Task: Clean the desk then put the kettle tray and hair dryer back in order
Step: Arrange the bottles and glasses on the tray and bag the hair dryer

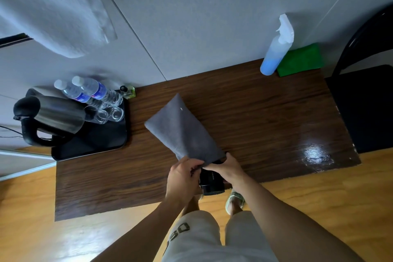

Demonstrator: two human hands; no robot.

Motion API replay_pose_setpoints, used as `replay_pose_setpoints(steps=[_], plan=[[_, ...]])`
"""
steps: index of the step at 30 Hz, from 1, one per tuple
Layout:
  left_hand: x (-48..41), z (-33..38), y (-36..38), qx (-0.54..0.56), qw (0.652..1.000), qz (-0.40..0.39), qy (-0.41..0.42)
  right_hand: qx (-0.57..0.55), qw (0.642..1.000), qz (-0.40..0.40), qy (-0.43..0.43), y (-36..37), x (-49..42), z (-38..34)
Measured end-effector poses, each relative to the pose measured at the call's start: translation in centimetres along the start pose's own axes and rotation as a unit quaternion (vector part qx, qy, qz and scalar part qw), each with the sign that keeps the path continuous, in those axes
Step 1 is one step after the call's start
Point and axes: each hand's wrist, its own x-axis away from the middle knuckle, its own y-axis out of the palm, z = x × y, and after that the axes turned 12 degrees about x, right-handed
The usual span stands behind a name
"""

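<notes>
The dryer (211, 183), a black block, pokes out of a grey pouch (182, 130) just below the fingers, overhanging the near edge of the desk (265, 112). The rest of it is hidden inside the cloth. The left hand (182, 174) pinches the pouch mouth with curled fingers. The right hand (228, 169) is curled over the other side of the mouth. Whether its lower fingers also touch the dryer cannot be told.

This looks like bagging the dryer, though the frame alone cannot rule out unbagging. To do it well, keep both pinches apart so the mouth stays wide. Feed the body straight along the pouch, which lies away from the fingertips and up to the left. Push from the exposed end rather than dragging the cloth, and keep the weight over the desk, not past its edge.

Well left of the fingers sits the tray (100, 140), carrying a kettle (57, 117), two bottles (89, 90) and glasses (110, 112). Far beyond the right hand, at the back corner, stand a sprayer (274, 53) and a green cloth (299, 59). A glossy patch (314, 151) on the desk lies to the right of the fingers.
</notes>
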Motion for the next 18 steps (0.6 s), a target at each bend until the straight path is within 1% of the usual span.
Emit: replay_pose_setpoints(steps=[3, 6, 9, 11, 13, 14, 16, 18], plan=[[-0.5, 0.1, -0.2, -0.024, 1.000, 0.006, -0.006, -0.061, 0.998, -0.001, 0.020, 0.5, -0.1, 0.2], [-1.0, 0.4, -0.1, -0.074, 0.997, -0.032, -0.014, -0.088, 0.996, 0.022, 0.012, 0.6, -0.8, 0.2], [-1.4, 1.0, 0.5, -0.095, 0.993, -0.072, -0.023, -0.075, 0.996, 0.039, -0.006, 1.0, -1.3, -0.4], [-1.8, 1.2, 0.8, -0.092, 0.993, -0.068, -0.016, -0.102, 0.994, 0.050, -0.004, 1.3, -1.6, -0.7], [-2.3, 1.2, 1.1, -0.079, 0.996, -0.050, -0.001, -0.156, 0.986, 0.055, 0.006, 1.4, -1.4, -1.0], [-2.5, 1.1, 1.3, -0.071, 0.997, -0.043, 0.002, -0.191, 0.980, 0.048, 0.014, 1.4, -1.4, -1.0], [-3.0, 1.0, 1.5, -0.054, 0.998, -0.036, -0.004, -0.253, 0.967, 0.005, 0.025, 1.4, -1.0, -1.1], [-3.2, 0.6, 1.4, -0.040, 0.998, -0.039, -0.020, -0.263, 0.964, -0.023, 0.021, 1.8, -1.1, -1.1]])
